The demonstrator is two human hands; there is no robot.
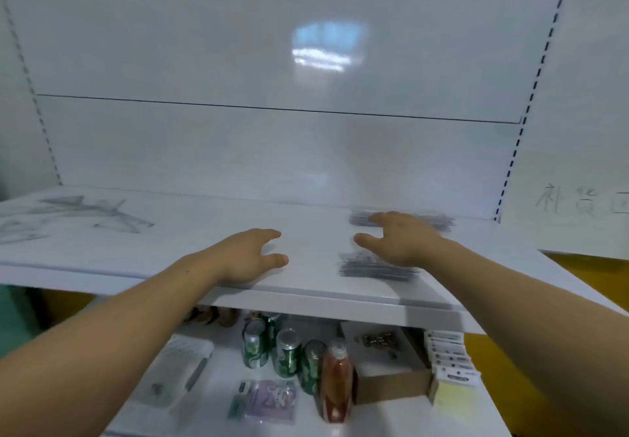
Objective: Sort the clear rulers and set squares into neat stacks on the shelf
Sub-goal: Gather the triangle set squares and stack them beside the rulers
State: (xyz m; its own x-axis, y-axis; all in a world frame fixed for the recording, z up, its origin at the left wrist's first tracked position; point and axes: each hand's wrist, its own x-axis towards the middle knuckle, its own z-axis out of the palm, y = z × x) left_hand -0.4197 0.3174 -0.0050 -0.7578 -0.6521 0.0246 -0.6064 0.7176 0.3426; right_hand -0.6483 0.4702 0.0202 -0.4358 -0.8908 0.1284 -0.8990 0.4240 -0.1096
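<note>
Reaching both arms over white shelf (204,232). Left hand (252,256) lying open, fingers relaxed, gripping nothing, palm near shelf's front edge. Right hand (398,239) spreading open between two blurred stacks of clear rulers — far stack (439,220) by back panel, near stack (371,268) by front edge — contact unclear. Loose set squares (85,213) lying jumbled at shelf's left end, well apart from hands. Green cans (287,355) and bottle (337,382) standing on lower shelf (204,409).

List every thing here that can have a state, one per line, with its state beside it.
Left hand: open, empty, on the shelf.
Right hand: open, fingers spread, over two stacks.
Rear stack: flat, gathered.
Front stack: flat, gathered.
Loose pile: scattered, unsorted.
Cans: upright.
Bottle: upright.
</note>
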